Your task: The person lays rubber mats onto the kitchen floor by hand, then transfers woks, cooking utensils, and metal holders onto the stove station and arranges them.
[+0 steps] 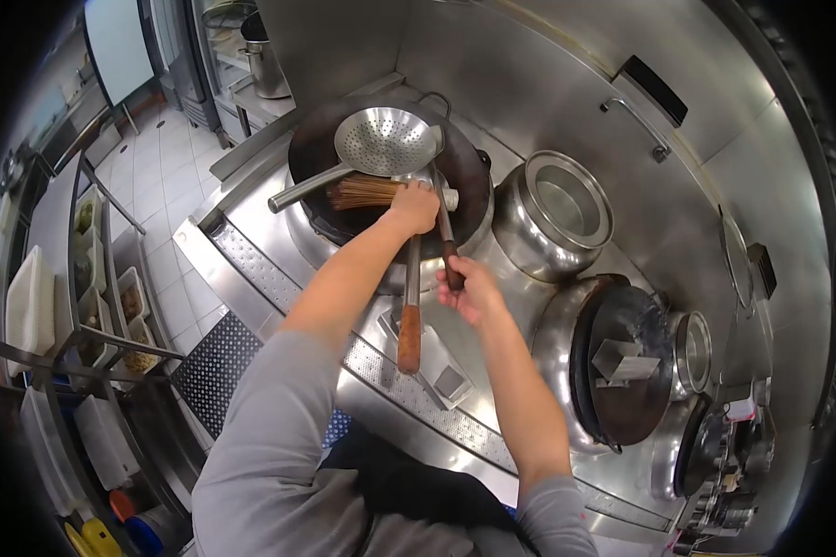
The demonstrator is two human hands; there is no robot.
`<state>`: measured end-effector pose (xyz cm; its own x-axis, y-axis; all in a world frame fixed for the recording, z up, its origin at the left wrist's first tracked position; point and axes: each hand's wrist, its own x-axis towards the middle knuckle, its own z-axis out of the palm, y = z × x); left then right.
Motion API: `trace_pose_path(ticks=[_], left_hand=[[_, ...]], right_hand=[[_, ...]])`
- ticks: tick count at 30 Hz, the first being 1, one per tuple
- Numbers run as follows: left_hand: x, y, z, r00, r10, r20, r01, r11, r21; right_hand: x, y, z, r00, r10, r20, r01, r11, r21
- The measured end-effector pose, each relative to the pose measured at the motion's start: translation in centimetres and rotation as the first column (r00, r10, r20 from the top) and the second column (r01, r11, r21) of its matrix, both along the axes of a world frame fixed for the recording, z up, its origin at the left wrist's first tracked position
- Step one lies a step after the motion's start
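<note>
My left hand [413, 207] is closed around a bamboo wok brush [362, 193] over the large wok [316, 153]. The bristles point left, and a pale end shows right of the hand. My right hand [474, 290] grips the dark wooden end of a long-handled metal wok tool [445, 223]; its head is mostly hidden. A perforated strainer [381, 141] lies across the wok, its metal handle reaching left over the rim. Another long tool with a brown wooden handle [409, 342] extends toward me from the wok, below my left hand.
A round steel pot [541, 227] stands right of the wok. Farther right, a second wok [627, 399] holds an angular metal piece [625, 360]. A metal tray [444, 376] lies near the stove's front. Food containers [135, 320] stand on the left rack.
</note>
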<state>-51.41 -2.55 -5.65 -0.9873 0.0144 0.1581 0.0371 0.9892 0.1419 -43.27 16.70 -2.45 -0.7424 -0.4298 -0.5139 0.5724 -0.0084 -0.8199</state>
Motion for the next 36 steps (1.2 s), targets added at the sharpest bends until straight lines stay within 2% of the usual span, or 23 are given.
trace_pose_path(ticks=[3,6,7,10,12,14,15,17,18,19,20,21,22,24,27,28,29,31,32,33,34,36], left_hand=[[-2.1,-0.5,-1.5,0.998,0.058,-0.025,-0.058,0.998,0.002],[-3.5,-0.9,-1.7,0.993,0.068,-0.092,-0.079,0.990,-0.121],[-3.2,-0.8,-0.5,0.998,0.055,0.026,-0.050,0.983,-0.179],[-1.4,-0.4,1.5,0.993,-0.049,0.111,0.070,0.978,-0.195],[0.2,-1.1,4.2,0.987,-0.136,0.088,0.153,0.964,-0.216],[3.3,-2.2,7.5,0.979,-0.205,-0.009,0.202,0.971,-0.126],[4.0,-3.8,8.2,0.953,-0.260,-0.156,0.259,0.966,-0.028],[7.3,-5.6,11.7,0.968,-0.106,-0.228,0.155,0.965,0.213],[7.7,-7.3,12.8,0.924,-0.078,-0.375,0.180,0.952,0.246],[7.6,-9.6,12.9,0.895,0.054,-0.443,0.180,0.865,0.469],[7.8,-11.6,12.8,0.925,0.034,-0.378,0.248,0.699,0.671],[10.0,-9.0,15.1,0.795,0.188,-0.577,0.428,0.500,0.753],[9.2,-9.9,15.3,0.705,0.318,-0.634,0.463,0.471,0.751],[9.4,-10.2,14.9,0.730,0.531,-0.431,0.389,0.197,0.900],[5.6,-14.6,8.9,0.542,0.726,-0.424,0.399,0.222,0.890],[5.2,-16.0,7.2,0.587,0.709,-0.391,0.407,0.159,0.900],[5.4,-15.6,6.6,0.558,0.772,-0.306,0.367,0.101,0.925],[5.7,-15.4,4.9,0.515,0.842,-0.158,0.284,0.007,0.959],[5.4,-15.9,3.8,0.502,0.858,-0.108,0.240,-0.018,0.971],[5.2,-16.2,2.6,0.539,0.836,-0.100,0.170,0.007,0.985],[5.0,-16.2,2.3,0.567,0.823,-0.037,0.059,0.004,0.998],[5.7,-15.8,4.1,0.614,0.789,-0.039,-0.070,0.103,0.992]], right_hand=[[-1.3,2.0,1.1,0.996,-0.089,-0.010,0.089,0.996,-0.008],[-2.2,4.3,3.6,0.995,-0.096,-0.017,0.096,0.995,0.008],[-2.1,4.8,4.0,0.995,-0.093,-0.026,0.094,0.995,0.032],[-1.8,6.2,5.1,0.994,-0.090,-0.055,0.093,0.994,0.054],[-2.5,6.6,6.3,0.995,-0.053,-0.088,0.055,0.998,0.024],[-2.1,6.4,7.7,0.997,-0.044,-0.065,0.049,0.996,0.069],[-2.7,6.4,7.6,0.997,-0.005,-0.079,0.013,0.994,0.105],[-2.8,6.1,6.9,0.995,0.020,-0.102,-0.003,0.987,0.163],[-2.6,5.7,6.8,0.988,0.082,-0.130,-0.060,0.985,0.162],[-1.6,4.3,7.9,0.975,0.151,-0.164,-0.108,0.963,0.245],[-0.4,3.3,7.0,0.973,0.192,-0.124,-0.158,0.956,0.246],[0.3,2.2,6.4,0.966,0.238,-0.105,-0.207,0.948,0.242],[0.6,1.2,5.7,0.943,0.310,-0.124,-0.276,0.932,0.234],[2.0,-0.6,4.8,0.931,0.344,-0.120,-0.317,0.928,0.196],[2.1,1.0,2.6,0.839,0.432,-0.331,-0.315,0.881,0.352],[2.7,2.3,1.2,0.704,0.546,-0.453,-0.259,0.792,0.553],[4.3,3.9,-0.5,0.539,0.660,-0.524,-0.143,0.684,0.715],[8.1,6.4,-3.2,0.360,0.863,-0.354,-0.035,0.392,0.919],[10.0,7.1,-4.2,0.366,0.852,-0.374,0.025,0.392,0.919],[11.9,7.8,-5.1,0.385,0.838,-0.388,0.081,0.388,0.918],[12.8,8.3,-6.1,0.428,0.813,-0.394,0.072,0.404,0.912],[13.6,9.1,-8.4,0.512,0.758,-0.403,0.057,0.439,0.897]])
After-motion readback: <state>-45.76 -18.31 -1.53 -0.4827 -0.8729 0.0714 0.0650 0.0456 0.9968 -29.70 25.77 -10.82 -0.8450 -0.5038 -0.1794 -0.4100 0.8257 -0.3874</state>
